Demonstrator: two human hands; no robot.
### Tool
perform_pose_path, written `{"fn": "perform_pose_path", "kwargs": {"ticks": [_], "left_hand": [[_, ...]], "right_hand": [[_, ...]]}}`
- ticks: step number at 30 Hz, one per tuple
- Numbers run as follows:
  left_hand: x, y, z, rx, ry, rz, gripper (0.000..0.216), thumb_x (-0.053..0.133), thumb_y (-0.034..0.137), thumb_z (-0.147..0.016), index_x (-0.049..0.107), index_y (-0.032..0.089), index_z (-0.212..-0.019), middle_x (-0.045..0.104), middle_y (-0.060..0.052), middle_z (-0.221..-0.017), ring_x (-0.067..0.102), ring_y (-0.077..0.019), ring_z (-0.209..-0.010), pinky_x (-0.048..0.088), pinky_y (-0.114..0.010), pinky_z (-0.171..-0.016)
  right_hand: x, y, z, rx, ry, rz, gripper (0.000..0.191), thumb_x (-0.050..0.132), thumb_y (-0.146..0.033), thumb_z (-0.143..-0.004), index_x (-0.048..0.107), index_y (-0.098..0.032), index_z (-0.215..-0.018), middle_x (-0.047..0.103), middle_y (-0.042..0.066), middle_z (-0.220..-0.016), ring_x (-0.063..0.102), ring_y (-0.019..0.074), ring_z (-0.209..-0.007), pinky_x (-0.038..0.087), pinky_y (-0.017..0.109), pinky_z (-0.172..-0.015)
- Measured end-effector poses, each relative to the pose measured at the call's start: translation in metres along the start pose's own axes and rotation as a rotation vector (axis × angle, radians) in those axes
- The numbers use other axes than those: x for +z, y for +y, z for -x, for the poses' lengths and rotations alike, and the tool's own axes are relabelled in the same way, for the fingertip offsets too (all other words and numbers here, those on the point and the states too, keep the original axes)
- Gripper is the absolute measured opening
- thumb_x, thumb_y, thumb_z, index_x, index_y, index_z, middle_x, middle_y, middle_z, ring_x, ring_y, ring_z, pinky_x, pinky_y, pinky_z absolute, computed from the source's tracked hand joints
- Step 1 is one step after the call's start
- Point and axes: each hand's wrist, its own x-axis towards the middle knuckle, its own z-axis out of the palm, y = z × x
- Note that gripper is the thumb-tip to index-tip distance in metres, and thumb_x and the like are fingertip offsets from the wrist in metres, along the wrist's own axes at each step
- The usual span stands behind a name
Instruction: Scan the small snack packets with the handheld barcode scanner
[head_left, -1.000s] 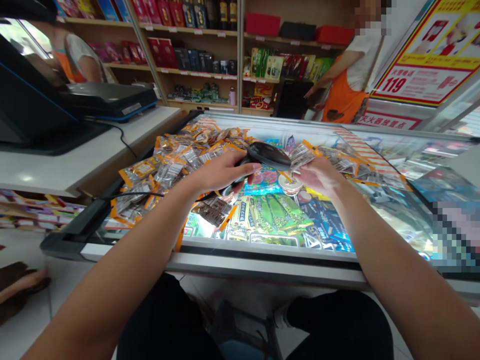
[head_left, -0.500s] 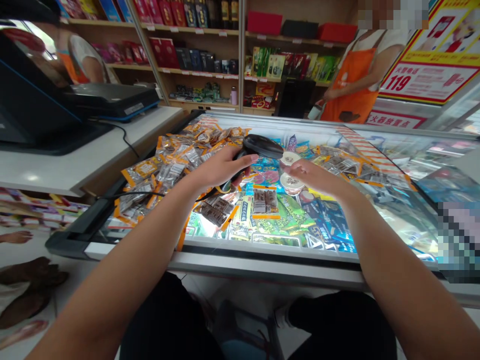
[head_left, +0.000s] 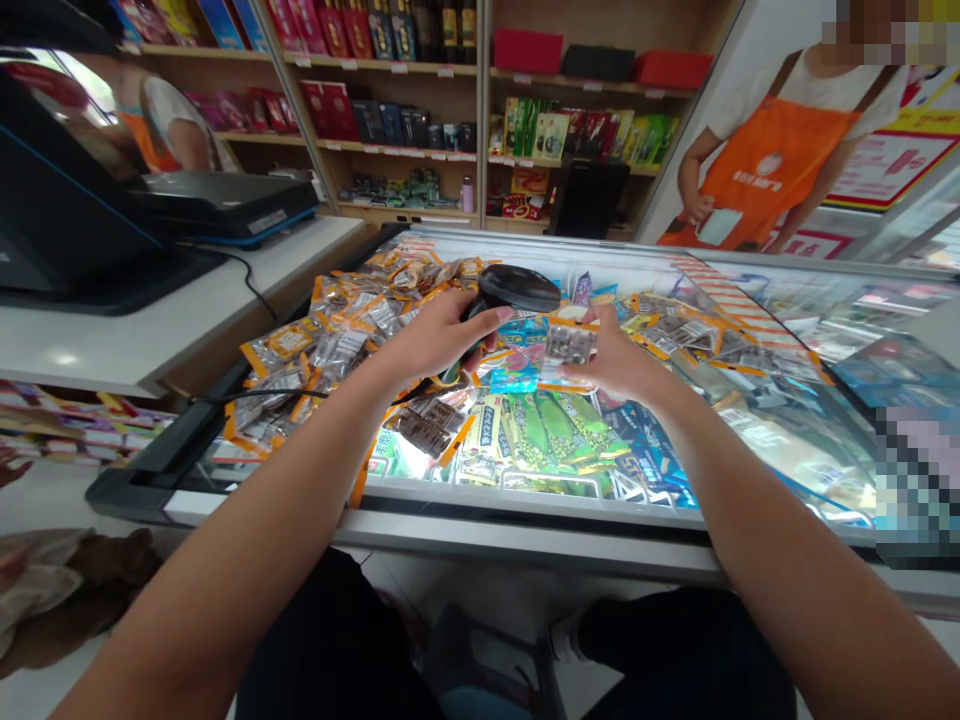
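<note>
My left hand (head_left: 452,335) is wrapped round the handle of a black barcode scanner (head_left: 517,288), whose head points to the right over the freezer's glass top. A clear snack packet (head_left: 568,352) with orange edges is gripped in my right hand (head_left: 619,360), held up just in front of the scanner head. Another orange-edged packet (head_left: 431,424) lies on the glass below my left hand. Many similar packets (head_left: 352,325) are heaped to the left, and a smaller group (head_left: 694,330) lies to the right.
The chest freezer (head_left: 480,520) has ice-cream packs (head_left: 547,430) under its glass. A counter (head_left: 247,300) with a scale (head_left: 225,200) stands at the left. A cable (head_left: 255,390) trails left. Beyond the freezer stands a person in an orange apron (head_left: 772,165).
My right hand has picked up the packet that lay on the glass and raised it before the scanner. My left hand has barely moved. The aproned person has shifted right and turned.
</note>
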Motion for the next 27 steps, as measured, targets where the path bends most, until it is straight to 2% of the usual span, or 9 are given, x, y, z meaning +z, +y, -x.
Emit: {"fn": "perform_pose_path", "kwargs": {"ticks": [3,5,10,13,18,20,22,25,27], "left_hand": [[0.004,-0.001,0.0,-0.019,-0.004,0.008,0.034,0.053,0.048,-0.098,0.056,0.018,-0.081,0.06,0.0,-0.06,0.055,-0.0085,-0.046,0.042,-0.022,-0.046],[0.007,0.0,0.001,-0.045,-0.012,-0.007,0.036,0.052,0.049,-0.098,0.056,0.018,-0.08,0.059,0.0,-0.058,0.054,-0.0086,-0.045,0.04,-0.021,-0.044],[0.009,0.002,0.002,-0.09,-0.048,-0.086,0.043,0.047,0.053,-0.1,0.058,0.017,-0.078,0.059,0.0,-0.053,0.054,-0.0082,-0.043,0.039,-0.02,-0.044],[0.01,0.002,0.002,-0.088,-0.048,-0.085,0.044,0.046,0.053,-0.1,0.058,0.017,-0.079,0.059,0.0,-0.053,0.052,-0.0077,-0.042,0.039,-0.02,-0.043],[0.008,-0.001,0.001,-0.048,-0.029,0.0,0.04,0.051,0.052,-0.098,0.058,0.017,-0.08,0.059,0.0,-0.058,0.053,-0.0078,-0.043,0.039,-0.02,-0.042],[0.005,-0.002,0.0,-0.021,0.016,0.04,0.039,0.053,0.052,-0.097,0.057,0.017,-0.081,0.06,-0.001,-0.062,0.054,-0.0078,-0.045,0.04,-0.021,-0.043],[0.0,-0.002,-0.001,0.003,0.077,0.075,0.038,0.055,0.051,-0.096,0.055,0.017,-0.08,0.061,-0.001,-0.068,0.055,-0.0072,-0.045,0.04,-0.021,-0.042],[-0.009,-0.003,-0.003,0.021,0.178,0.106,0.031,0.058,0.046,-0.095,0.053,0.018,-0.083,0.063,-0.001,-0.074,0.055,-0.0062,-0.043,0.038,-0.021,-0.04],[-0.014,-0.004,-0.004,0.008,0.235,0.102,0.027,0.057,0.043,-0.096,0.053,0.018,-0.085,0.063,0.0,-0.072,0.054,-0.006,-0.042,0.036,-0.02,-0.039]], "right_hand": [[-0.006,0.007,-0.007,0.046,0.253,0.016,0.082,0.083,-0.045,-0.066,0.036,-0.023,-0.13,0.061,0.012,-0.107,0.066,0.0339,-0.088,0.054,0.053,-0.079],[-0.004,0.008,-0.01,0.013,0.326,0.016,0.079,0.081,-0.042,-0.069,0.034,-0.022,-0.129,0.058,0.012,-0.11,0.065,0.0327,-0.09,0.053,0.051,-0.082],[0.005,0.0,-0.011,-0.045,0.369,0.043,0.074,0.079,-0.037,-0.071,0.031,-0.022,-0.125,0.051,0.014,-0.12,0.064,0.0301,-0.093,0.052,0.048,-0.085],[0.01,-0.004,-0.01,-0.049,0.337,0.044,0.073,0.079,-0.035,-0.072,0.03,-0.02,-0.125,0.053,0.014,-0.115,0.063,0.0274,-0.086,0.052,0.047,-0.081],[-0.002,0.004,-0.012,-0.03,0.31,0.074,0.076,0.077,-0.031,-0.074,0.033,-0.019,-0.135,0.059,0.013,-0.11,0.065,0.0278,-0.084,0.052,0.046,-0.079],[-0.016,0.016,-0.014,0.006,0.289,0.125,0.08,0.076,-0.026,-0.075,0.034,-0.018,-0.142,0.063,0.014,-0.11,0.067,0.0314,-0.09,0.052,0.047,-0.082],[-0.033,0.033,-0.017,0.089,0.31,0.236,0.089,0.077,-0.022,-0.074,0.032,-0.015,-0.151,0.063,0.021,-0.121,0.065,0.0387,-0.107,0.049,0.052,-0.091],[-0.054,0.062,-0.02,0.297,0.425,0.426,0.105,0.082,-0.027,-0.073,0.026,-0.006,-0.159,0.046,0.037,-0.145,0.043,0.0516,-0.136,0.035,0.063,-0.106],[-0.061,0.076,-0.021,0.433,0.515,0.491,0.11,0.085,-0.035,-0.073,0.025,-0.003,-0.16,0.032,0.042,-0.153,0.027,0.0567,-0.145,0.026,0.067,-0.108]]}}
